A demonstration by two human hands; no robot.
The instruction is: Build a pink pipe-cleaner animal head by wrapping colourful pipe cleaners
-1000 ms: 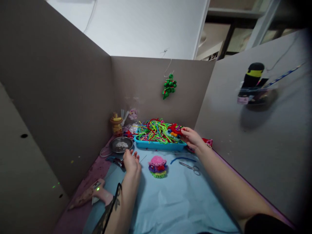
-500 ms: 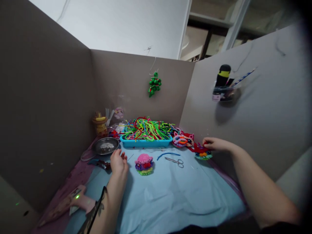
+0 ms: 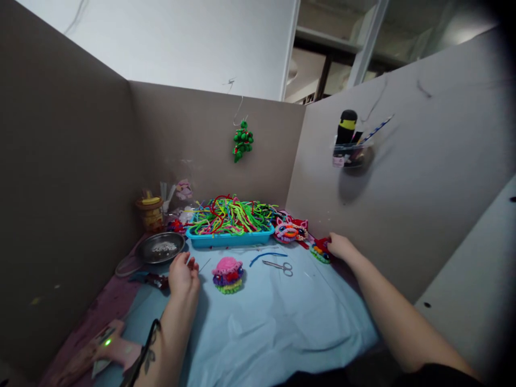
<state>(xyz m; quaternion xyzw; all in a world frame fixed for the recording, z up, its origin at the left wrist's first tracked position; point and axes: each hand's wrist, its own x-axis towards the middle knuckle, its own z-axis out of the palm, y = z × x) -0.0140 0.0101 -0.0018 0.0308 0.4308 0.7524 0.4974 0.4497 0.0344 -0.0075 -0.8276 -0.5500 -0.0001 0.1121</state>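
Note:
My right hand [image 3: 339,247] is at the table's right edge, its fingers closed on a red, orange and green pipe-cleaner piece [image 3: 320,251] that looks low to the cloth. Palm up and fingers loosely curled, my left hand [image 3: 183,274] rests near a metal bowl [image 3: 142,252], with nothing visible in it. Between the hands sits a round pipe-cleaner figure [image 3: 228,275] with a pink top, purple middle and yellow-green base. Small scissors [image 3: 282,266] and a blue pipe cleaner [image 3: 266,255] lie to its right.
A blue tray [image 3: 229,241] heaped with pipe cleaners stands at the back. Beside it are a pink cat-like piece [image 3: 285,232] and a brown cup [image 3: 150,212]. Pliers [image 3: 150,279] and a lit pink glue gun [image 3: 116,344] lie left. Grey partitions enclose the table.
The view has swung slightly to the right. My right hand has come down a little with the red and green piece. My left hand keeps about the same place.

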